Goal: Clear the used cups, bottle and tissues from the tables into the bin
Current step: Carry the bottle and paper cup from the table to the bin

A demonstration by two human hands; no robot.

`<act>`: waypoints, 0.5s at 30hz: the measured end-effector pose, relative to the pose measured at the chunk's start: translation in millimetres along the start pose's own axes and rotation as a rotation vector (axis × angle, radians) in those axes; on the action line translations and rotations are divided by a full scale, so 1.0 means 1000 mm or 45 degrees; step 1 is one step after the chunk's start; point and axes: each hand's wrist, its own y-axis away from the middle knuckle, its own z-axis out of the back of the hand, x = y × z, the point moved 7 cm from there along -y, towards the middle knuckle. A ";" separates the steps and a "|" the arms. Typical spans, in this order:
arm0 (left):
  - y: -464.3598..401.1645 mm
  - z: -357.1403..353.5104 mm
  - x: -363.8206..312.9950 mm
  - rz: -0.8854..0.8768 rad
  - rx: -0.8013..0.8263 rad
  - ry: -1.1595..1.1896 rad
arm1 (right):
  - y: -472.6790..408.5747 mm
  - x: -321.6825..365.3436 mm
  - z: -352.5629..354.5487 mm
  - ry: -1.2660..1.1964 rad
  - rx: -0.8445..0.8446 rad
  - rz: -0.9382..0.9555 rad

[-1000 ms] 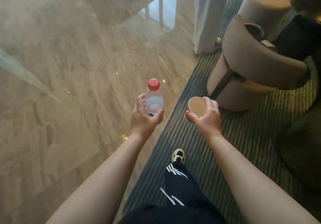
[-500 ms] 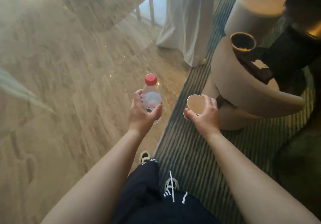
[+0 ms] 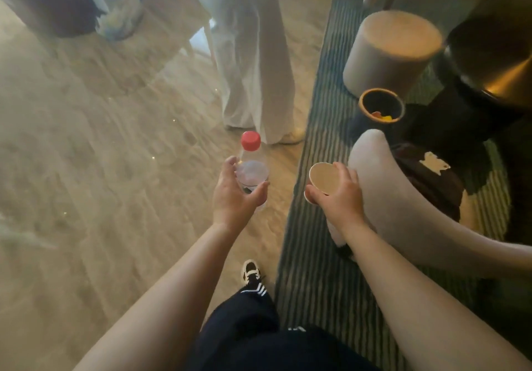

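Observation:
My left hand grips a clear plastic bottle with a red cap, held upright over the wooden floor. In my right hand sits a brown paper cup, its open mouth facing the camera; it looks empty. Ahead and to the right stands a small dark round bin with a tan rim and some orange and yellow scraps inside. It sits on the striped carpet beyond the curved back of a beige armchair.
A person in loose white trousers stands just ahead at the carpet's edge. A beige cylindrical stool is behind the bin, a dark round table at the right. A dark bag lies on the armchair seat.
I have walked forward: the bin, stool and armchair have come closer and lower in view, and the person in white is now directly ahead. Both hands keep their holds.

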 end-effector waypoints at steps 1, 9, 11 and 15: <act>-0.025 -0.001 -0.003 -0.013 0.022 0.022 | -0.020 0.009 -0.001 0.000 -0.024 -0.004; -0.174 -0.039 -0.037 -0.099 0.154 0.065 | -0.142 0.027 -0.006 -0.022 -0.203 -0.142; -0.199 -0.057 -0.043 -0.113 0.192 0.061 | -0.166 0.021 -0.003 -0.008 -0.252 -0.171; -0.251 -0.103 -0.057 -0.150 0.286 0.035 | -0.219 0.002 0.008 0.017 -0.341 -0.208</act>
